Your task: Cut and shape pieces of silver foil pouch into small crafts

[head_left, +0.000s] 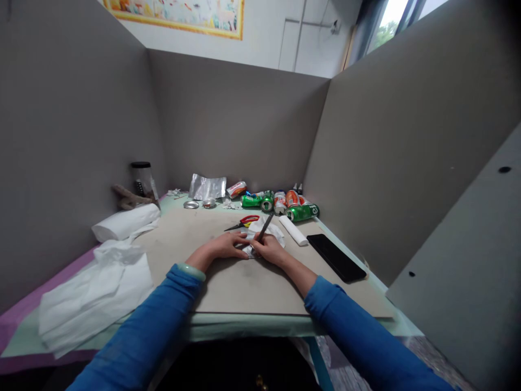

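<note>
My right hand is closed round a slim dark pen-like tool, held slanted with its lower end down at the work. My left hand lies beside it with fingers stretched out, resting on the edge of a small silvery piece that both hands partly hide. Crumpled white tissue spreads just behind and under my right hand. Beyond my left fingers lie snips with red and yellow handles, blades pointing left. A tan board is under everything.
Drink cans crowd the back right, near a silver metal sheet and cut can ends. At right lie a white bar and a black phone-like slab. Left are a paper roll, loose paper and a jar. Grey partitions enclose the table.
</note>
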{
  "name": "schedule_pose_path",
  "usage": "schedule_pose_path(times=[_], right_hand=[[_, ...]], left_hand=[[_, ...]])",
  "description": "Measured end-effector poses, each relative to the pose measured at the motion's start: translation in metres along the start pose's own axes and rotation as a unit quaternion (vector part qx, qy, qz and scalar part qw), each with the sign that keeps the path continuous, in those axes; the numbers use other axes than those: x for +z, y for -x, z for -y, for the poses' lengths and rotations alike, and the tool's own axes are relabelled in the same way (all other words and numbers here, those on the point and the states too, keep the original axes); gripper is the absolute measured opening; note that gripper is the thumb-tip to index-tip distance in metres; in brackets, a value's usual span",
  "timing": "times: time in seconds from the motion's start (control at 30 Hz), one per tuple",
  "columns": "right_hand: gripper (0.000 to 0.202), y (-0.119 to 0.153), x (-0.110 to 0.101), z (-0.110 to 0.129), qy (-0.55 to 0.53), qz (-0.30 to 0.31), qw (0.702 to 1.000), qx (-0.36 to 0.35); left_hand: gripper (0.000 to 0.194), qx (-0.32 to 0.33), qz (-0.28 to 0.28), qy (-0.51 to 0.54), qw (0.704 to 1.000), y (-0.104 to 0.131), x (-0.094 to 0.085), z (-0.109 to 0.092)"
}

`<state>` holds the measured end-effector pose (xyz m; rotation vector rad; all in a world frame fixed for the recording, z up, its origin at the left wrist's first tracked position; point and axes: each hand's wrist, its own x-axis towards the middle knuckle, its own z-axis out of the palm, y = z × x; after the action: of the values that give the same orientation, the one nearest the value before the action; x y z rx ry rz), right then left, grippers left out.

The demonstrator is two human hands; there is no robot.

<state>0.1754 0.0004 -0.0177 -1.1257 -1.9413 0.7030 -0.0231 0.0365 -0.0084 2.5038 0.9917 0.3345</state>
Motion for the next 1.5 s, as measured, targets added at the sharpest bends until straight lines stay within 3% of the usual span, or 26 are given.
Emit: schedule_pose_path(times=[0.2, 0.4, 0.97, 1.5], right_hand=[[0.022, -0.001, -0.002, -0.003, -0.051, -0.077, 0.996, 0.007], [0.020, -0.001, 0.000, -0.009, -0.022, -0.029, 0.999, 0.004], [0.022, 0.001, -0.003, 0.001, 0.059, -0.016, 0.998, -0.017], [0.019, 0.000, -0.001, 0.002, 0.095, -0.016, 0.995, -0.024]], left_hand=[[0.063, 0.001, -0.018, 0.005, 1.000, -0.002, 0.004, 0.008], [0.063, -0.010, -0.020, -0.006, 1.000, -0.003, 0.005, 0.009], [0.060, -0.017, -0.002, -0.013, 1.000, -0.001, 0.001, 0.000], [0.062, -0.022, -0.020, 0.023, 0.999, -0.001, 0.002, 0.002]])
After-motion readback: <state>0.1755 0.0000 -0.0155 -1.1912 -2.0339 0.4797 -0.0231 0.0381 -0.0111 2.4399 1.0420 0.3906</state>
